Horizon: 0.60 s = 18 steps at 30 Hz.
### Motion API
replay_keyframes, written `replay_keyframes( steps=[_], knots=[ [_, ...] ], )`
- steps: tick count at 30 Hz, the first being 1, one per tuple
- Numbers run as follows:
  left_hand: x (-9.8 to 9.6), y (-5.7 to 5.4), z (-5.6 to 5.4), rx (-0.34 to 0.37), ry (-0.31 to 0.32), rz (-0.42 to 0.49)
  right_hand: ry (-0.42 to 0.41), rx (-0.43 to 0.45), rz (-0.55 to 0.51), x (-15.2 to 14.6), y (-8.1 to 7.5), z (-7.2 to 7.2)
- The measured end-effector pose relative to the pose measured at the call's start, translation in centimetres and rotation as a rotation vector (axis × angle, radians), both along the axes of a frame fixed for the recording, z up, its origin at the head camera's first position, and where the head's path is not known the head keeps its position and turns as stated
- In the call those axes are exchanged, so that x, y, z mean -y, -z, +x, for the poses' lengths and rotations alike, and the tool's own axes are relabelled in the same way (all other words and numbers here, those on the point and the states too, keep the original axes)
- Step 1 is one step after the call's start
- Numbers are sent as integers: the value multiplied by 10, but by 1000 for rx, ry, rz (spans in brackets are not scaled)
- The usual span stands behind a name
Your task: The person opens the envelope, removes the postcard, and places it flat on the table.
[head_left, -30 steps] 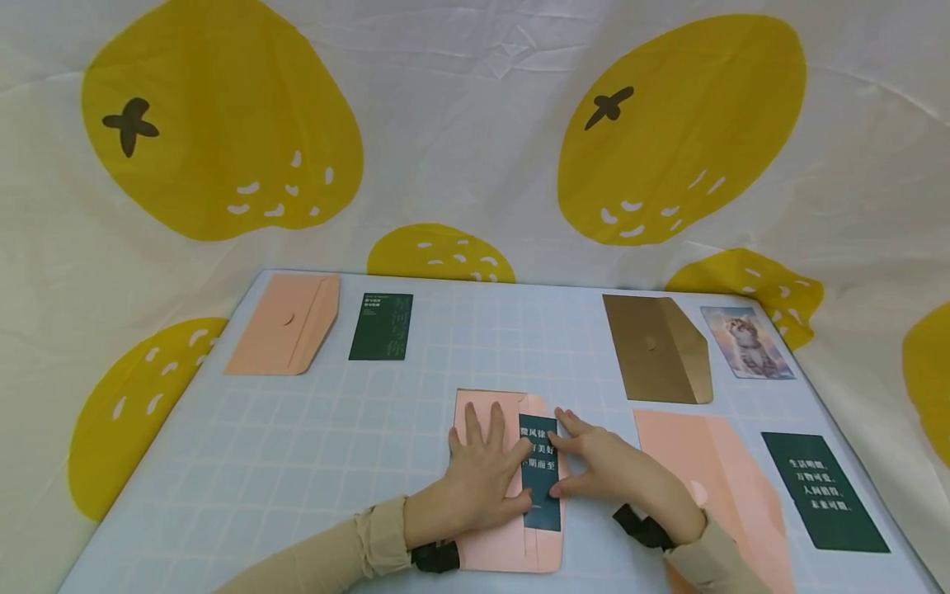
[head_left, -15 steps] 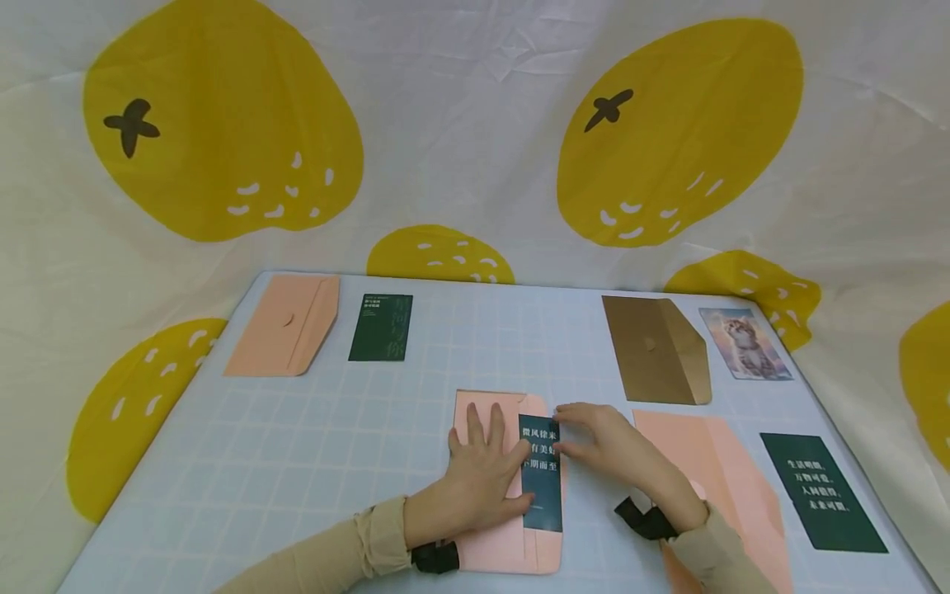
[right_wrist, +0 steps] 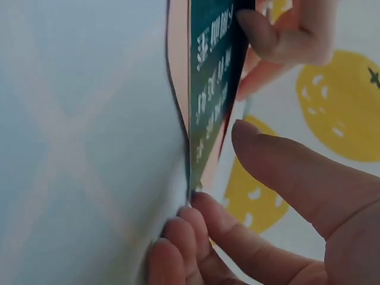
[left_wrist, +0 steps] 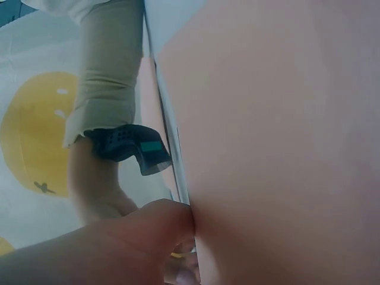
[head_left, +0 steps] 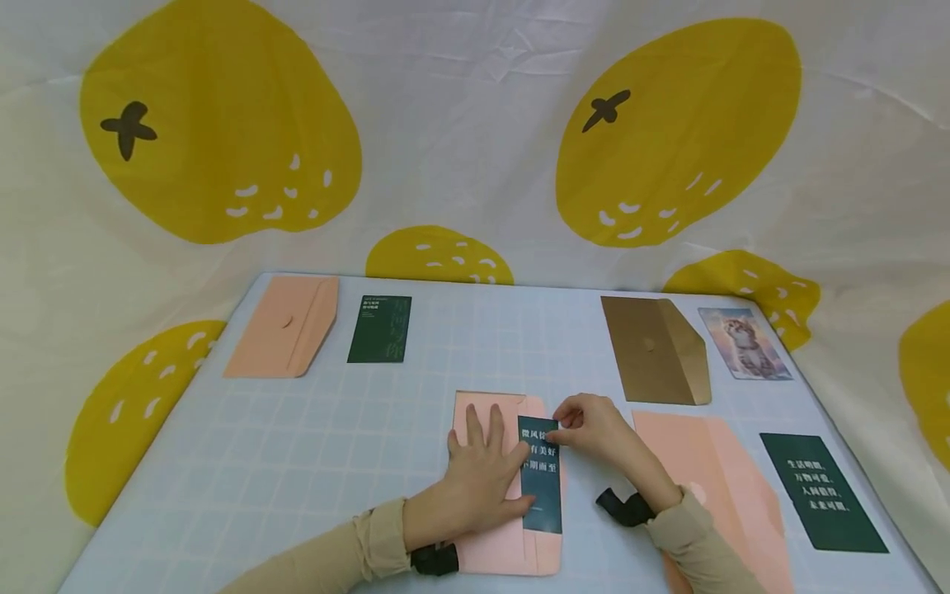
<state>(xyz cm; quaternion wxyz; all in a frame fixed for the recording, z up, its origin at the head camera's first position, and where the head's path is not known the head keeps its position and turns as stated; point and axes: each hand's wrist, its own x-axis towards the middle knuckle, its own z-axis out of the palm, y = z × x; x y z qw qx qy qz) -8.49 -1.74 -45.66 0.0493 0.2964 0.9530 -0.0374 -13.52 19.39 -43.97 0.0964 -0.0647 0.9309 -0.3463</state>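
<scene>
A pink envelope [head_left: 490,553] lies at the table's front middle, its flap side to the right. From its mouth juts a dark green card [head_left: 542,495] with white characters. The card's left part is hidden, apparently inside the envelope. My left hand [head_left: 481,487] presses flat on the envelope, fingers spread, thumb over the card. In the left wrist view the envelope [left_wrist: 267,119] fills the right side. At the card's upper right corner my right hand [head_left: 594,425] touches the edge with its fingertips. The right wrist view shows the thumb [right_wrist: 267,142] apart from the index finger, beside the card [right_wrist: 208,77].
Back left are another pink envelope [head_left: 278,326] and a green card [head_left: 380,328]. Back right stand a brown envelope [head_left: 641,351] and a kitten picture card [head_left: 745,342]. A large pink envelope [head_left: 712,478] and a green card [head_left: 822,491] lie at the right.
My right hand has drawn its fingers closer together and moved up along the card's right edge to the top corner. The left hand stays put on the envelope.
</scene>
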Motion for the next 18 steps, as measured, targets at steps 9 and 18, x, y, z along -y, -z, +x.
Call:
replay_keyframes(
  steps=[9,18],
  knots=[
    [1,1,0,-13,7,-3,47,45,-41,4,8,1],
    [0,-2,1,-20,-2,-4,61,151,-270,0,10,-3]
  ],
)
